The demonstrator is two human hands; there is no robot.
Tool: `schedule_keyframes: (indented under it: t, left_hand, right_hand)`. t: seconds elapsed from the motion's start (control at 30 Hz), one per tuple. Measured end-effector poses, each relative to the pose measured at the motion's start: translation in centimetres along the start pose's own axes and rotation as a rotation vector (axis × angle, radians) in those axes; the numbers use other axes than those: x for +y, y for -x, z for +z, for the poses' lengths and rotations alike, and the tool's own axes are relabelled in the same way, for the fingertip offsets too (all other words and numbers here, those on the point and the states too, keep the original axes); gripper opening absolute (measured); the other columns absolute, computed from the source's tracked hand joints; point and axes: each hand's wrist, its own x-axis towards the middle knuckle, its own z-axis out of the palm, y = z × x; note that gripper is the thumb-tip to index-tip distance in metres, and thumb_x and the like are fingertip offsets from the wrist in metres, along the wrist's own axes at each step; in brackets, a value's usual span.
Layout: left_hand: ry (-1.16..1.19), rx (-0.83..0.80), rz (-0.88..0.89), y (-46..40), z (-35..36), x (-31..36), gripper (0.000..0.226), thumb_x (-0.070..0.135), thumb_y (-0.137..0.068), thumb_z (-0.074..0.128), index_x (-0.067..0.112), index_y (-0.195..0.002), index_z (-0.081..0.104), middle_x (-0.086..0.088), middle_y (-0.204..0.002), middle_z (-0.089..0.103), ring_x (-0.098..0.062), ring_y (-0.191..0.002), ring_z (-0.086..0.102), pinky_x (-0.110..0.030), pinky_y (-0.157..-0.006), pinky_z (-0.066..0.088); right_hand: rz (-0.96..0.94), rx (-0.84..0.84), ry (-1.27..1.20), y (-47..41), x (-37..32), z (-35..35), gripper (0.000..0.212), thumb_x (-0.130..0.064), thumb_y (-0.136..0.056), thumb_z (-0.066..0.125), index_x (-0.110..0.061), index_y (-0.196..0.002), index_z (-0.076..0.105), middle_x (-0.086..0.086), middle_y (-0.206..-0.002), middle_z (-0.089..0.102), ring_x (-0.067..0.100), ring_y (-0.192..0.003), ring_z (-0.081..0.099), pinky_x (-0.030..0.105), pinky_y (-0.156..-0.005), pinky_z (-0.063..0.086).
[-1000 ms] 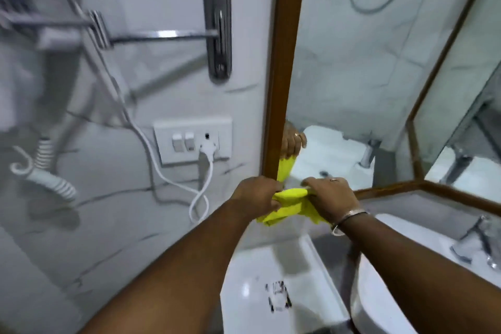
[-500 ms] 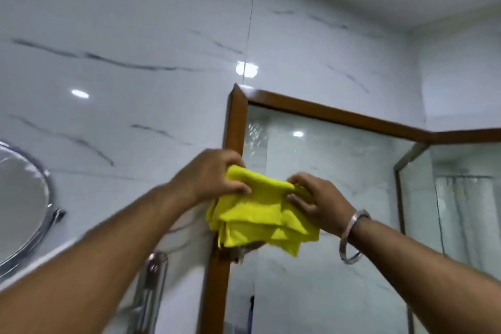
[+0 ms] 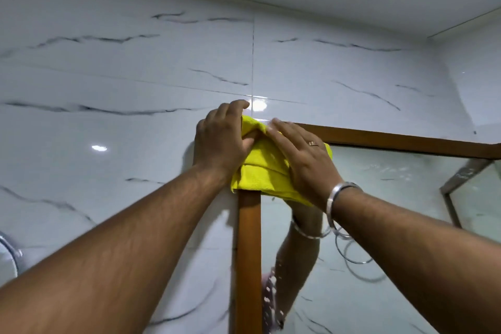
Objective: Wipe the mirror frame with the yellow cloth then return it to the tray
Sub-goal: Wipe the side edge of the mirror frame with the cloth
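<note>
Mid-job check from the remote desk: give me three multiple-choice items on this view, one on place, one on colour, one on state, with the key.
1. Where is the cloth on the mirror frame?
A. bottom rail
B. top-left corner
C. middle of the right side

2. What colour is the cloth?
A. yellow
B. blue
C. white

3. How is the cloth held?
A. hanging loose from one hand
B. lying in a tray
C. pressed flat by both hands

Key: 1 B, it covers the corner where the brown top and left rails meet. 2 A, it is bright yellow. 3 C, the left hand and right hand both lie on it.
</note>
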Motion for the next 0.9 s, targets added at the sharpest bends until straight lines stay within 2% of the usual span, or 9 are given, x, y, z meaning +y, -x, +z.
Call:
schedule_keyframes:
  t: [0.1,0.23,0.33,0.4,0.47,0.6,0.73,0.83,0.9]
  left_hand:
    - [0.021,-0.020,0.012,0.9,-0.2,-1.5,0.074,0.038,-0.086,0.072,0.017,-0.150,0.043,-0.008,-0.145,0.054,-0.030,-0.136,0.046,-0.045,-0.108,0.040]
    - [-0.052,-0.083,0.006,3.4,-1.0,-3.4,0.094,0.056,-0.085,0.069,0.012,-0.158,0.030,-0.013,-0.158,0.041,-0.035,-0.148,0.032,-0.048,-0.118,0.030]
    - [-0.008,-0.149,-0.039,4.0,-1.5,-4.5,0.105,0.078,-0.082,0.054,0.014,-0.160,0.026,-0.010,-0.163,0.034,-0.031,-0.152,0.025,-0.046,-0.122,0.023]
    - [-0.037,-0.160,-0.020,4.4,-1.7,-5.2,0.105,0.083,-0.083,0.034,0.015,-0.162,0.020,-0.008,-0.167,0.027,-0.028,-0.155,0.018,-0.044,-0.124,0.017]
    - [-0.119,-0.172,0.033,5.5,-1.7,-5.6,0.097,0.076,-0.087,0.020,0.015,-0.163,0.017,-0.007,-0.169,0.020,-0.026,-0.156,0.013,-0.044,-0.125,0.013]
    - [-0.366,-0.193,0.145,8.3,-0.7,-5.1,0.082,0.056,-0.090,0.027,0.010,-0.157,0.034,-0.015,-0.164,0.030,-0.035,-0.152,0.027,-0.053,-0.122,0.022]
    - [-0.483,-0.215,0.175,8.8,-0.1,-5.0,0.078,0.050,-0.089,0.028,0.010,-0.156,0.038,-0.019,-0.163,0.031,-0.038,-0.150,0.030,-0.056,-0.121,0.023]
    - [-0.525,-0.229,0.177,8.7,0.1,-5.0,0.077,0.053,-0.095,0.027,0.010,-0.159,0.031,-0.019,-0.165,0.025,-0.037,-0.152,0.024,-0.055,-0.122,0.019]
    - [-0.536,-0.245,0.180,8.7,0.1,-5.0,0.077,0.055,-0.096,0.026,0.011,-0.160,0.027,-0.018,-0.167,0.020,-0.036,-0.154,0.020,-0.054,-0.124,0.016]
  right_hand:
    - [-0.262,0.063,0.013,0.1,0.8,0.4,0.042,-0.010,-0.097,0.040,-0.010,-0.138,0.049,0.015,-0.148,0.043,0.037,-0.136,0.042,0.047,-0.112,0.038]
    - [-0.421,-0.203,0.017,0.9,1.7,0.5,0.049,-0.022,-0.097,0.042,-0.008,-0.144,0.041,0.013,-0.154,0.034,0.035,-0.142,0.033,0.050,-0.111,0.038]
    - [-0.422,-0.291,0.128,1.9,2.0,1.2,0.072,-0.055,-0.095,0.027,-0.015,-0.152,0.016,0.007,-0.161,0.012,0.025,-0.150,0.013,0.040,-0.122,0.016]
    - [-0.350,-0.289,0.135,1.2,2.5,1.3,0.072,-0.058,-0.095,0.022,-0.016,-0.152,0.012,0.006,-0.159,0.009,0.026,-0.149,0.012,0.040,-0.122,0.013]
    - [-0.199,-0.258,0.111,0.2,3.0,1.1,0.069,-0.053,-0.095,0.025,-0.014,-0.150,0.009,0.007,-0.156,0.007,0.029,-0.146,0.011,0.046,-0.121,0.016]
    - [-0.030,-0.255,0.115,-0.6,2.9,1.2,0.064,-0.037,-0.099,0.040,-0.015,-0.152,0.011,0.005,-0.158,-0.001,0.026,-0.147,0.000,0.043,-0.123,0.009]
    - [0.079,-0.266,0.063,5.0,-1.6,1.1,0.064,-0.048,-0.097,0.027,-0.019,-0.152,0.014,0.004,-0.160,0.002,0.028,-0.150,0.003,0.046,-0.122,0.012]
    - [-0.047,-0.313,0.085,16.3,-7.9,1.3,0.064,-0.053,-0.098,0.025,-0.020,-0.152,0.020,0.009,-0.162,0.015,0.027,-0.151,0.009,0.042,-0.120,0.012]
    - [-0.156,-0.351,0.167,22.1,-10.5,1.1,0.050,-0.039,-0.101,0.024,-0.020,-0.146,0.034,0.010,-0.159,0.025,0.028,-0.149,0.015,0.041,-0.118,0.018]
